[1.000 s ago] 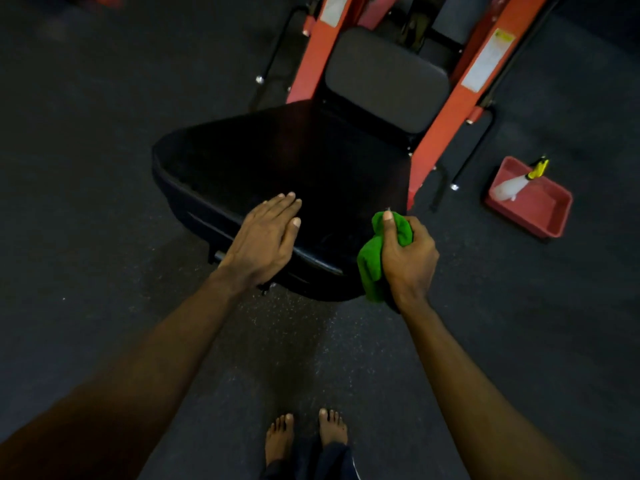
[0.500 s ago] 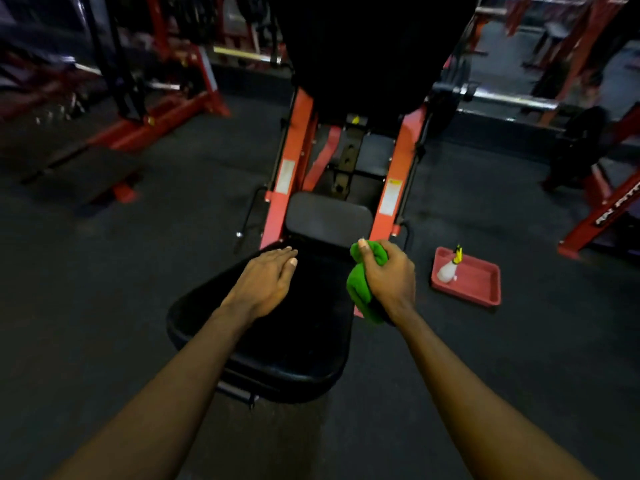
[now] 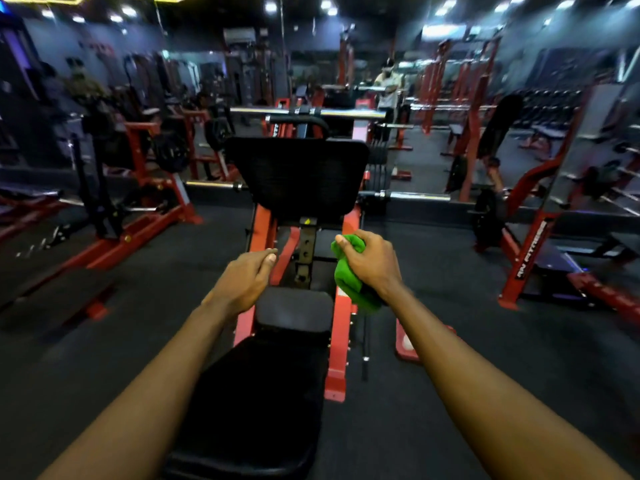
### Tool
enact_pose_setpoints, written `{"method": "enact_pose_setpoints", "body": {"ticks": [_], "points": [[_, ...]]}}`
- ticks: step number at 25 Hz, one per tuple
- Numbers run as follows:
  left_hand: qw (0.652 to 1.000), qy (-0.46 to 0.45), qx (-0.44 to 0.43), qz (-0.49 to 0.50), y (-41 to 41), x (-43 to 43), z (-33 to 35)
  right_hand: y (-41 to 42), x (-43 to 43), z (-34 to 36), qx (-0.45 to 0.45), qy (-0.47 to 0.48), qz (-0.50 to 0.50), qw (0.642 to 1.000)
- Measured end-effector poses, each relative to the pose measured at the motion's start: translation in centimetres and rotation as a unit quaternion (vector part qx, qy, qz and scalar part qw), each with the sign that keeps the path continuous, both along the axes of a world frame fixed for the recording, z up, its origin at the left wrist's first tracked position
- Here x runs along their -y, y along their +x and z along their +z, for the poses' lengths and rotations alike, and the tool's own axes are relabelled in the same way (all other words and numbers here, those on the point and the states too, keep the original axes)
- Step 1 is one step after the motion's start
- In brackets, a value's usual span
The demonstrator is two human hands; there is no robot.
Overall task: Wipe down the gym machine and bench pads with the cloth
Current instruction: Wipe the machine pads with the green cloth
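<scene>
Cloth [image 3: 349,282], green, bunched. It is gripped in the right hand [image 3: 375,261], with the thumb laid over the top and the fingers clenched round it. A fold hangs below the fist. The cloth is held up over the right side of the machine, beyond the seat pad, and touches no pad.

Left hand [image 3: 242,282]: palm down, fingers [image 3: 265,259] straight and close together, released, holding nothing. It sits over the left red rail [image 3: 258,233], about level with the right hand. Whether it touches the frame cannot be told.

Gym machine: red steel frame, set lengthwise straight ahead.
- Back pad [image 3: 263,393], long, black, nearest the camera, between the two forearms.
- Seat pad [image 3: 294,310], small, dark grey, just beyond the back pad.
- Foot plate [image 3: 298,174], broad, black, upright at the far end.

Tray [image 3: 403,344], red, on the floor just right of the frame, mostly hidden by the right forearm.

Floor [image 3: 104,341]: dark, matte.

Background: further red-framed machines, blurred, with one standing person [image 3: 389,88] far off.
</scene>
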State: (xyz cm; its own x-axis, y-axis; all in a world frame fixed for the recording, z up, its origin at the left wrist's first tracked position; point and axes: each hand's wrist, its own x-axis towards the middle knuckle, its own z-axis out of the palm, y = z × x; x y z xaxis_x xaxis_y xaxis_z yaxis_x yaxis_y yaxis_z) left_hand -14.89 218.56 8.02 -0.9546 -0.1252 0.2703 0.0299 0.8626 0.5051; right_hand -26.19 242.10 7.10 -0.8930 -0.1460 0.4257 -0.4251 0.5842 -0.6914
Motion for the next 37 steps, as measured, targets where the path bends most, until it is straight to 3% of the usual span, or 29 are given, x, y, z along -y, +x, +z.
{"method": "enact_pose_setpoints", "body": {"ticks": [7, 18, 30, 37], "points": [[0.997, -0.019, -0.064, -0.033, -1.8, -2.0, 7.2, 1.1, -5.1, 7.2, -0.024, 0.022, -0.029, 0.999], [0.989, -0.001, -0.072, -0.125, -5.8, -11.5, 6.8, 2.8, -15.8, 8.7, -0.022, 0.032, -0.111, 0.993], [0.949, -0.003, -0.040, -0.312, -13.7, -38.7, 5.7, 4.0, -41.7, 7.8, -0.012, 0.060, -0.288, 0.956], [0.918, -0.021, -0.016, -0.396, -19.9, -50.6, 3.7, 1.9, -51.6, 5.5, 0.030, 0.081, -0.361, 0.929]]}}
